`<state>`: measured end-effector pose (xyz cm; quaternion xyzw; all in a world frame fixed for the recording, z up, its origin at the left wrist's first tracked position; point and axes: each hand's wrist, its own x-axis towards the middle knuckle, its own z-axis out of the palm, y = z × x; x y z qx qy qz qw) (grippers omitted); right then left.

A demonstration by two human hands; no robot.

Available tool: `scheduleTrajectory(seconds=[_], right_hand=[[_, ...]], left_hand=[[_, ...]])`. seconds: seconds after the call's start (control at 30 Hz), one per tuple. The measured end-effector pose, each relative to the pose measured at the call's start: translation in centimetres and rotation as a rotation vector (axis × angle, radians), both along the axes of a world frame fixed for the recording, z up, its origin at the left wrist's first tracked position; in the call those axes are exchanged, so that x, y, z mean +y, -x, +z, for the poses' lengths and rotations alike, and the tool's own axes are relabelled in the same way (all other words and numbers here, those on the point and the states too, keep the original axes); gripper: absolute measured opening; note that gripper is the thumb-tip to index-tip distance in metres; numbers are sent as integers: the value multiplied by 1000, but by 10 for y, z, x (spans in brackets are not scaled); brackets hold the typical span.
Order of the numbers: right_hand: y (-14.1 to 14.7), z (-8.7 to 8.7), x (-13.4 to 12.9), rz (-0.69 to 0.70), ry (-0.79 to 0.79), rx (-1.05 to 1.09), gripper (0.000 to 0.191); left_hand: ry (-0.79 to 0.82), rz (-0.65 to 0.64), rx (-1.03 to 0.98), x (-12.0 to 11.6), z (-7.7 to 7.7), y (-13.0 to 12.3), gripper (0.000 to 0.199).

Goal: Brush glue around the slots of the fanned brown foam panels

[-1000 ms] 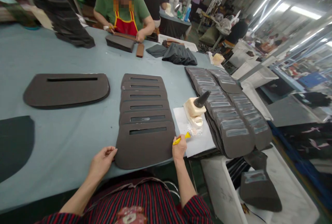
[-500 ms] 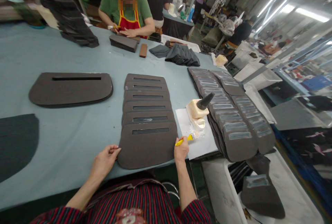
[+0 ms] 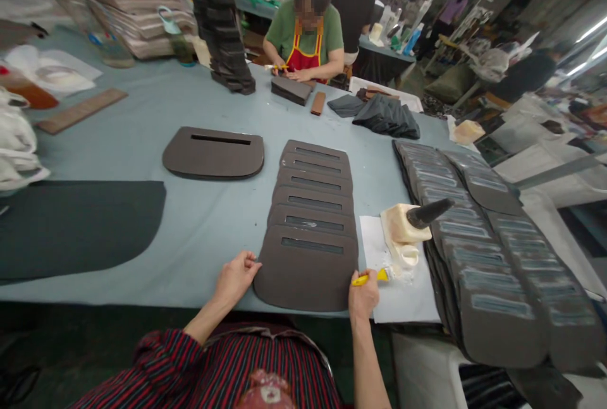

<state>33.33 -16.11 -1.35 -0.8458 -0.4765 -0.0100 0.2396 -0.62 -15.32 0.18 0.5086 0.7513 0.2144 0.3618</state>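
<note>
Several dark brown slotted panels (image 3: pixel 306 270) lie overlapped in a column on the blue-grey table, the nearest one fully showing. At that panel's left edge, my left hand (image 3: pixel 238 276) pinches with thumb and fingertips at the corner. My right hand (image 3: pixel 364 292) is wrapped round a yellow brush (image 3: pixel 372 278) and touches the panel's right edge. The brush's bristles point right, over a white sheet (image 3: pixel 393 305) smeared with glue. On that sheet stands a cream glue bottle (image 3: pixel 403 225) with a black cone-shaped tip.
More slotted panels (image 3: pixel 213 153) are stacked at the left, behind a large dark sheet (image 3: pixel 85 225). Rows of glue-marked panels (image 3: pixel 502 333) cover the right side. Across the table, a person in a green shirt (image 3: pixel 303 36) works by a dark stack (image 3: pixel 291 90). A white bin (image 3: pixel 427 365) stands below right.
The view has swung left, so things appear further right. Both hands remain at the nearest panel's edges, and the brush is still in my right hand.
</note>
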Motion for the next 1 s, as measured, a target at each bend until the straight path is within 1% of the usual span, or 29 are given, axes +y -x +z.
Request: scheduleTrajectory(seconds=[0.17, 0.27, 0.53, 0.63, 0.9, 1.0], right_hand=[[-1, 2, 2, 20, 13, -23, 20], [0, 5, 2, 14, 25, -20, 20], [-1, 10, 3, -24, 51, 13, 20], [-3, 10, 2, -35, 47, 43, 19], [-5, 7, 1, -36, 33, 77, 19], [-6, 3, 1, -31, 26, 72, 20]], left_hand=[[29, 2, 48, -2, 6, 1, 23], [54, 14, 45, -1, 6, 2, 24], [104, 89, -56, 3, -6, 5, 31], [109, 100, -69, 3, -7, 4, 32], [132, 42, -68, 3, -4, 6, 32], [123, 21, -24, 3, -6, 6, 32]])
